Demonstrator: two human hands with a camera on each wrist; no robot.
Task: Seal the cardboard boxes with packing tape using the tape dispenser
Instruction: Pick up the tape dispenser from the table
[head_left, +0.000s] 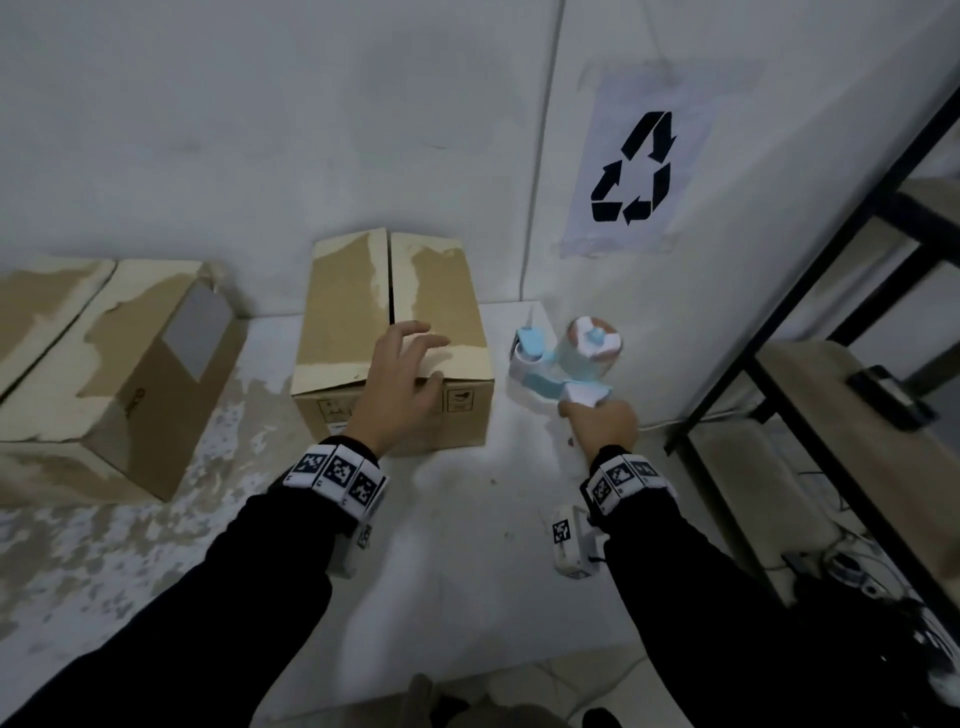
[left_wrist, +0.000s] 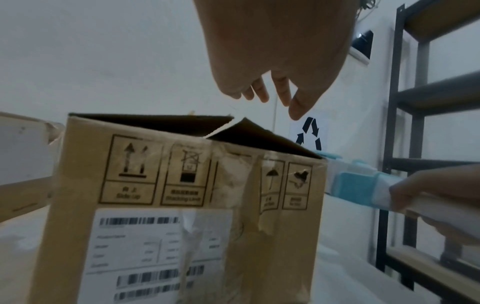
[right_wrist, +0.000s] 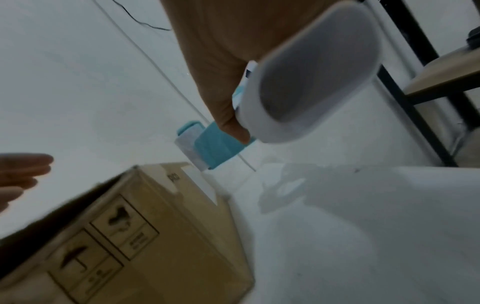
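Holding the tape gun (head_left: 563, 358) tight, the right hand (head_left: 602, 423) should wait until the spread left hand (head_left: 402, 384) flattens the box (head_left: 389, 332) flaps.

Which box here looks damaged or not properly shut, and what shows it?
The middle box: its top flaps are stripped pale where old tape tore the surface, and in the left wrist view they sit raised and uneven, leaving a dark gap. The left box shows similar torn patches.

Matt torn cardboard box (head_left: 363, 322); plastic dispenser (head_left: 566, 364)
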